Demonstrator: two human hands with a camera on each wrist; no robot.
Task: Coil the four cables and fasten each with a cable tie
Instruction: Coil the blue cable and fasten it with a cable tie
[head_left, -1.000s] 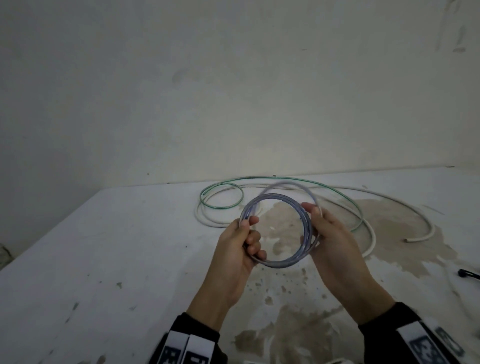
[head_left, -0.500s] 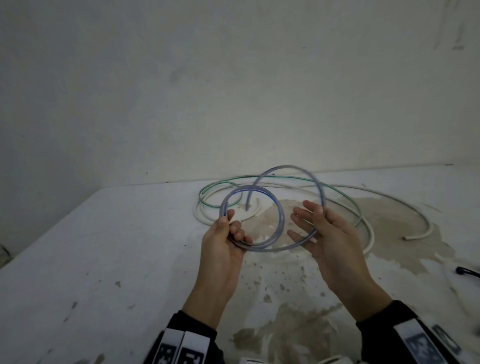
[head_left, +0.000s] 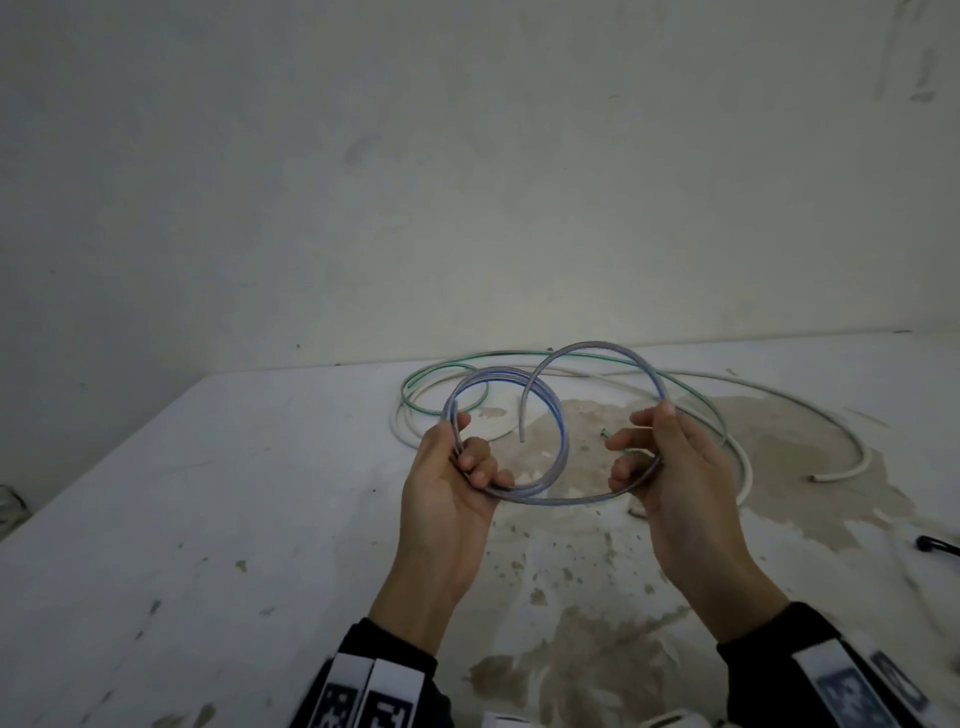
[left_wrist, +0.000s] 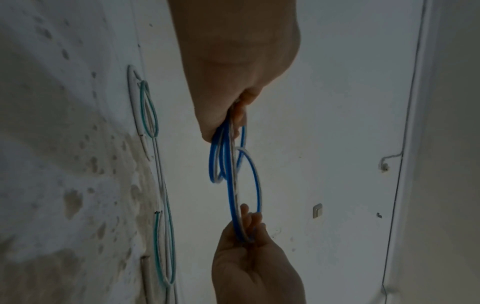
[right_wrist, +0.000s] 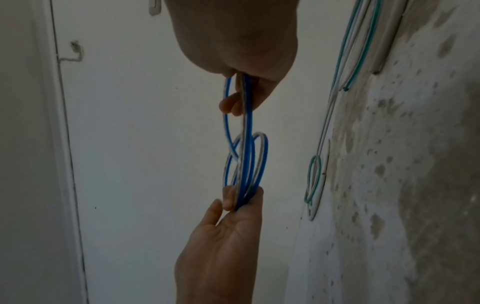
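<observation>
Both hands hold a clear cable with a blue stripe (head_left: 563, 441) above the white table (head_left: 208, 519). My left hand (head_left: 462, 452) grips a small coil of a few turns at its left side. My right hand (head_left: 641, 441) holds a wider outer loop, thumb on top and fingers curled under it. The cable's free end (head_left: 522, 436) hangs loose inside the loops. The left wrist view shows the blue cable (left_wrist: 228, 174) running from my left hand (left_wrist: 233, 117) down to my right hand (left_wrist: 249, 224). In the right wrist view the cable (right_wrist: 246, 154) spans both hands.
A green cable (head_left: 467, 358) and a white cable (head_left: 836, 474) lie uncoiled on the table behind my hands, close to the wall. A small black item (head_left: 932, 545) lies at the table's right edge. The tabletop is stained brown in the middle.
The tight single coil has come apart into a small coil and a wider loop. My hands have moved apart, the right one drawing the outer loop to the right.
</observation>
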